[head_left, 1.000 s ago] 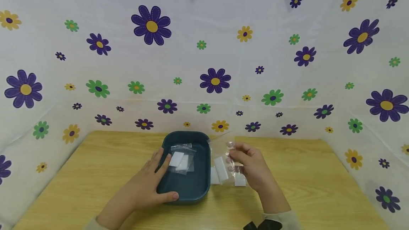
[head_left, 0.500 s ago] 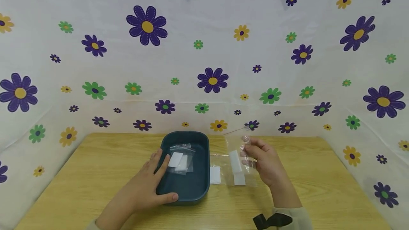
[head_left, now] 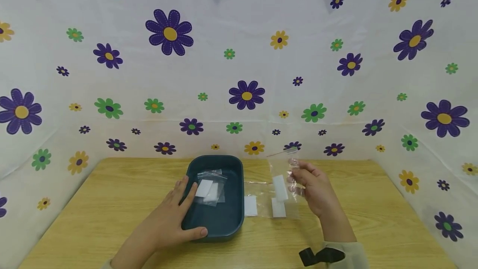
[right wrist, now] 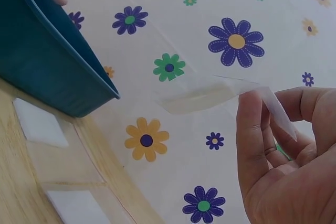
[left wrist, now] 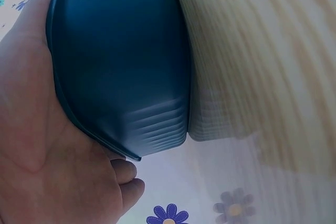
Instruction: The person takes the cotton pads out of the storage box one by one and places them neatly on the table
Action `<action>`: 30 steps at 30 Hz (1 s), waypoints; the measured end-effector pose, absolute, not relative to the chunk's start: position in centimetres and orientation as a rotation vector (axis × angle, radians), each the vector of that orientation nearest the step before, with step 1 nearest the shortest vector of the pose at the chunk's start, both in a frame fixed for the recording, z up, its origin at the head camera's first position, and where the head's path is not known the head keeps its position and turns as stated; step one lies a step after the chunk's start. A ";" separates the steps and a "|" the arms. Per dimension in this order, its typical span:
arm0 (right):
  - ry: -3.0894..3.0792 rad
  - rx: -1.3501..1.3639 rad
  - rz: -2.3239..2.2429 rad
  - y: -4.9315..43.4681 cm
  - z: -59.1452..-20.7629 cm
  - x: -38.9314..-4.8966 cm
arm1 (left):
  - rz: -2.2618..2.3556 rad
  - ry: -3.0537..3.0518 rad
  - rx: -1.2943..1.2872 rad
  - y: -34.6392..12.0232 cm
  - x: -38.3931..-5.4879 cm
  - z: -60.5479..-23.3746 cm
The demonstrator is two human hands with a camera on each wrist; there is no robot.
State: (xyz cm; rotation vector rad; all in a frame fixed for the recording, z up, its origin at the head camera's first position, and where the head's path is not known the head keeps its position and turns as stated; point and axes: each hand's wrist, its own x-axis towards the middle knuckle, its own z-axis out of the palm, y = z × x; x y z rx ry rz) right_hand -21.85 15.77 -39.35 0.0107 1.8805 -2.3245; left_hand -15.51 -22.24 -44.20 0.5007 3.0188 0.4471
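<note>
My right hand (head_left: 317, 188) pinches the right edge of a clear zip bag (head_left: 278, 163) and holds it up above the table. Inside that bag is a white rectangular piece (head_left: 280, 187). In the right wrist view, the raised bag (right wrist: 205, 95) sticks out from between thumb and fingers. My left hand (head_left: 164, 219) rests on the left rim of a dark teal bin (head_left: 220, 223), fingers spread and thumb over the near end. The left wrist view shows the palm against the bin (left wrist: 121, 51). Small zip bags (head_left: 209, 192) with white pieces lie overlapping in the bin.
Right of the bin, flat on the wooden table (head_left: 123, 190), lie clear bags with a white piece (head_left: 250, 206) and another white piece (head_left: 278, 209). A flower-printed white cloth (head_left: 209, 74) encloses the back and sides.
My right hand has moved right and slightly lower with the zip bag, away from the bin, uncovering the bags on the table. The left hand stays on the bin.
</note>
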 end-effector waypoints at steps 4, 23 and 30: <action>1.899 0.029 -2.319 16.1 -39.4 -21.9 | 0.455 3.010 0.494 -22.3 -15.5 -44.2; 1.923 0.085 -2.321 17.3 -39.4 -22.1 | 0.462 3.029 0.513 -22.3 -15.5 -44.5; 1.920 0.090 -2.336 18.0 -39.4 -22.1 | 0.464 3.026 0.514 -22.2 -15.5 -44.3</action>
